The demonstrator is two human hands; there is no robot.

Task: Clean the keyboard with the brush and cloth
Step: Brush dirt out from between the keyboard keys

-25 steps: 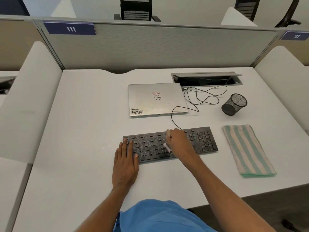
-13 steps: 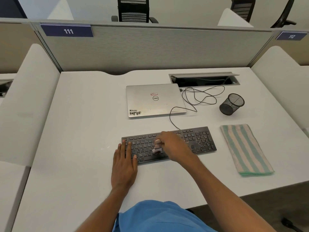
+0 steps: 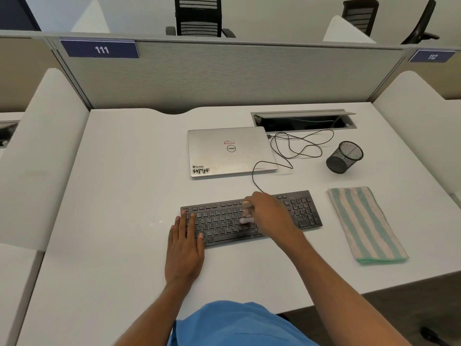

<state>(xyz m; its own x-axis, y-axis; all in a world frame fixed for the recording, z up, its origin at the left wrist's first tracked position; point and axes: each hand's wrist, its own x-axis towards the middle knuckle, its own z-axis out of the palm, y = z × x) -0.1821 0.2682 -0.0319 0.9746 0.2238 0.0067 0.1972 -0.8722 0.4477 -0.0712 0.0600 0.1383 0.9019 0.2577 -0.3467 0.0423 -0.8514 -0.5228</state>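
Observation:
A black keyboard (image 3: pixel 301 213) lies on the white desk in front of me. My right hand (image 3: pixel 270 214) grips a small brush (image 3: pixel 246 213) with a pale handle, its bristles down on the middle keys. My left hand (image 3: pixel 184 248) rests flat on the keyboard's left end, fingers straight over the keys. A folded cloth (image 3: pixel 366 224) with green and pink stripes lies on the desk to the right of the keyboard, untouched.
A shut silver laptop (image 3: pixel 230 151) sits behind the keyboard. A black cable (image 3: pixel 296 146) loops from the keyboard toward an open cable hatch (image 3: pixel 303 119). A black mesh pen cup (image 3: pixel 345 157) stands tilted at the right. A grey partition closes the desk's far edge.
My right hand swept the brush left along the keys, then back slightly right. The left hand has stayed on the keyboard's left end.

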